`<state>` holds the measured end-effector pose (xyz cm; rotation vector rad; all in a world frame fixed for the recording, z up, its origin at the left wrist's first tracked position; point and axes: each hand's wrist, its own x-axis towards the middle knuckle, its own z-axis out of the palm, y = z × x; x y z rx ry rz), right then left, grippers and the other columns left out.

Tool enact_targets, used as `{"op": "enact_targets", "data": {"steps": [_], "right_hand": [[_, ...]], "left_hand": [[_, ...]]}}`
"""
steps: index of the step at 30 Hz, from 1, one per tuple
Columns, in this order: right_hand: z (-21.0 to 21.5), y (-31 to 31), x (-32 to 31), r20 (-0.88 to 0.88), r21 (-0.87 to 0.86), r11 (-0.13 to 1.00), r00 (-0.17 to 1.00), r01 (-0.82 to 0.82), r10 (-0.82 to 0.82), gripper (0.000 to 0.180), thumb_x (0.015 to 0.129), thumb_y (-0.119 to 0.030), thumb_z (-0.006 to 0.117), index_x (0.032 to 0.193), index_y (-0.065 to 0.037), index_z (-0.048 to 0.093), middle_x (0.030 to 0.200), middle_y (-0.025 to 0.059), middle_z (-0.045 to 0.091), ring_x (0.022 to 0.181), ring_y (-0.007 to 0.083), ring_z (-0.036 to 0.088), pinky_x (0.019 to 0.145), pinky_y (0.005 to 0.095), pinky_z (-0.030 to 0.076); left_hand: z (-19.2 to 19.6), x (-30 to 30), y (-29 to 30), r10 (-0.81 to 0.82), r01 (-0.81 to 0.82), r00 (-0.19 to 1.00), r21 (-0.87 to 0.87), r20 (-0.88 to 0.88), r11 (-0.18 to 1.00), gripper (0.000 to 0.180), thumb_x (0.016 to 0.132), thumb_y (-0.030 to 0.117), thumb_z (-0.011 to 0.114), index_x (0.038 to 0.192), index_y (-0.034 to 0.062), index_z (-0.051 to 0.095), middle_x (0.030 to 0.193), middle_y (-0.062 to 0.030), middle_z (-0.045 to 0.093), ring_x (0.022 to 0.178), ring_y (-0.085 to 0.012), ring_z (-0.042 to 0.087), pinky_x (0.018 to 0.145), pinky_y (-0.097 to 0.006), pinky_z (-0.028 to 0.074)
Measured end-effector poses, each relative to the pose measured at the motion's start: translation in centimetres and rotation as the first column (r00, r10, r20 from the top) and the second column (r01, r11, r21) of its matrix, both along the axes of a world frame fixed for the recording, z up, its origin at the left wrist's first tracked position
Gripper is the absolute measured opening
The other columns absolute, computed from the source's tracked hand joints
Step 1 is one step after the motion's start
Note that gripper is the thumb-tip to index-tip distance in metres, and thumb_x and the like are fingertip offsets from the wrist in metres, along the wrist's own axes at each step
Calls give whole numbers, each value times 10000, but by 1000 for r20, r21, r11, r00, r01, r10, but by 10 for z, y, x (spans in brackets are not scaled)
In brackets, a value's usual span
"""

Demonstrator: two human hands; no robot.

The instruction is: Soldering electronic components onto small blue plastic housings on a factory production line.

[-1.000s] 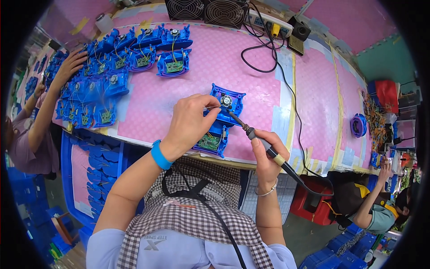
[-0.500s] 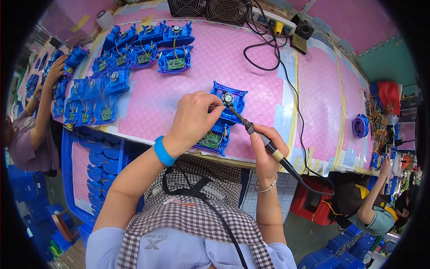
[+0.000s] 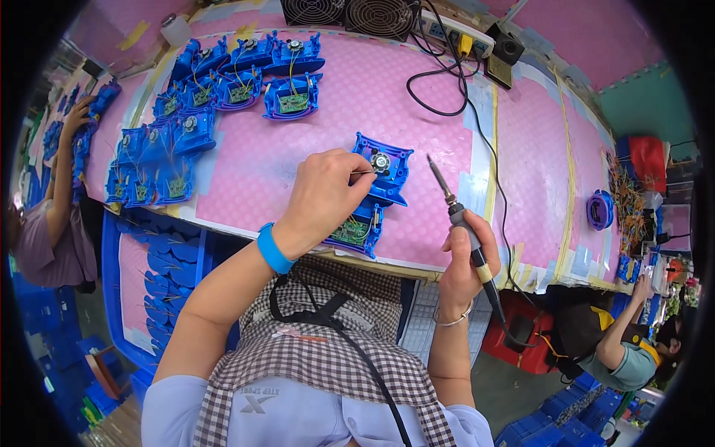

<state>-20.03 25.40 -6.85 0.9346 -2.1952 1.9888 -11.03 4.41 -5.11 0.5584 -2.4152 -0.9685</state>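
Observation:
In front of me lies a blue plastic housing with a small round speaker (image 3: 381,163) in its upper half. Its lower half holds a green circuit board (image 3: 350,232) with thin wires. My left hand (image 3: 328,195) is closed in a pinch at the left side of the speaker, on what looks like a thin wire end. Gripped in my right hand (image 3: 469,257) is a soldering iron (image 3: 462,216) with a dark grey handle. Its metal tip points up and away, apart from the housing and over the pink table cover.
Several similar blue housings (image 3: 290,97) with boards and speakers stand at the back left. Two black fans (image 3: 376,16) and a power strip (image 3: 447,33) line the far edge. The iron's cord runs along the right. A round blue part (image 3: 599,209) lies further right. Other people work on both sides.
My right hand has drawn the soldering iron back from the speaker, to the right. My left hand stays almost where it was. The person at the left has shifted their hands.

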Motion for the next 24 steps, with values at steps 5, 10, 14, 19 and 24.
{"op": "enact_targets", "data": {"steps": [5,10,14,19,24], "right_hand": [[4,3,4,92,-112,993,995,37,-27,271,919,-104,635,1139,51,605,782,79,601,615,110,536,565,228,420],[2,-2,12,201,-99,994,977,-45,65,334,895,-265,697,1073,-5,586,825,107,621,596,104,526,560,252,426],[1,-27,5,-207,207,934,920,-291,332,487,738,-307,845,980,-48,512,1125,185,631,705,153,597,652,303,476],[-4,-51,35,-253,372,843,831,-389,495,523,633,-180,889,927,-70,470,1307,258,500,1123,400,545,872,414,473],[6,-104,73,-206,344,704,682,-621,702,519,648,-156,863,964,-74,460,1318,269,475,1184,438,482,964,465,425]], "left_hand": [[2,-4,1,-3,3,1000,-30,12,1000,100,761,105,705,798,13,718,777,-130,697,704,-260,669,625,-352,517],[3,-1,-3,5,-5,999,-8,35,1000,98,787,99,695,824,12,720,803,-123,697,683,-230,656,586,-321,497],[24,23,-6,108,-104,968,31,-225,994,98,847,90,655,856,1,694,744,-129,658,630,-245,624,590,-349,476],[23,113,-43,359,-246,882,351,-306,903,141,929,99,625,857,-16,662,710,33,594,615,-27,453,537,-211,347],[-4,202,-66,664,-588,702,318,-258,744,113,859,82,714,912,-7,669,693,50,507,643,2,427,519,-207,306]]}}
